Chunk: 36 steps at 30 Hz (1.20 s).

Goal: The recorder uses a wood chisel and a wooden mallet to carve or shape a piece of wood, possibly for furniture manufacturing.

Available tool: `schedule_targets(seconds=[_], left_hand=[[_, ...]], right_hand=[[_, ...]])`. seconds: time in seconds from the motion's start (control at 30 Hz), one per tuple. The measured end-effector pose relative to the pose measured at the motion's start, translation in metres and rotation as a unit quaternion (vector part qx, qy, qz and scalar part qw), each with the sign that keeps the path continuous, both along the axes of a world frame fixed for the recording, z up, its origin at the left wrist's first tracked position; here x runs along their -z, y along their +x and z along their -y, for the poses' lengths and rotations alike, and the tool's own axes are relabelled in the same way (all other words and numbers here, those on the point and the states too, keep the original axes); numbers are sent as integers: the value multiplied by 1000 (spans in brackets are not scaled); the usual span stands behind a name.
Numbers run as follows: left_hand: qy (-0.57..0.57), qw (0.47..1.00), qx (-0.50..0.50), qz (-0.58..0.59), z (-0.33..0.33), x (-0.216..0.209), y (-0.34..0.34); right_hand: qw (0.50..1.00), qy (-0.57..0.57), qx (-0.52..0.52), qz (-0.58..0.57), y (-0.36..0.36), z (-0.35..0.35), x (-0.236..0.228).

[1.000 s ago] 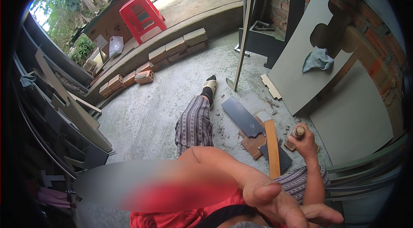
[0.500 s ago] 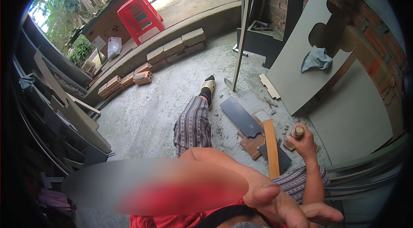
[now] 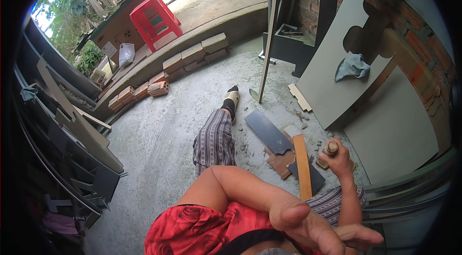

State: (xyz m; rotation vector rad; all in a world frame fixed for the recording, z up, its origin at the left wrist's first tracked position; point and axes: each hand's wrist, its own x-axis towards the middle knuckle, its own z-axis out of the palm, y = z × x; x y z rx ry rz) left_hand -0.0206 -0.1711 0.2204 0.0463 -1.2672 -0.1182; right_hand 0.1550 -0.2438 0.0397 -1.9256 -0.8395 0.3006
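Note:
My left forearm crosses in front of my red patterned shirt. The left hand (image 3: 308, 223) is close to the camera at the lower right, its thumb and fingers apart, with nothing seen in them. Farther right, my right hand (image 3: 340, 159) is closed around an upright tool with a round wooden handle (image 3: 331, 148), seen end-on; its lower part is mostly hidden behind the hand. Left of that hand, a long yellow-brown wooden strip (image 3: 302, 166) lies over brown board pieces (image 3: 279, 165) and a dark grey offcut (image 3: 316, 178). A longer dark grey board (image 3: 268, 132) lies beyond.
Large pale panels (image 3: 332, 89) lean at the right, one with a blue-grey cloth (image 3: 352, 66) on it. A thin upright post (image 3: 268, 38) stands ahead. More boards (image 3: 82, 130) lean at the left. Bricks (image 3: 158, 88) line a raised step, with a red plastic stool (image 3: 156, 21) beyond.
Both hands keep nearly the same pose, the right still around the wooden handle. The view has shifted very slightly. A blurred patch over my shirt and left arm is gone.

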Motion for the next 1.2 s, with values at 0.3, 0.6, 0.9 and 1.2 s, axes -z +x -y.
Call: schedule_targets(seconds=[0.3, 0.6, 0.9, 1.2], left_hand=[[-85, 988, 64, -108, 19, 9, -12], [105, 969, 149, -167, -54, -4, 5], [212, 897, -29, -387, -96, 27, 21], [232, 755, -216, -574, -137, 78, 29]], right_hand=[[1000, 5, -2, 6, -1, 0, -3], [1000, 7, -3, 10, -2, -3, -4], [999, -28, 25, -5, -6, 5, -19], [1000, -5, 0, 7, -1, 2, -3]])
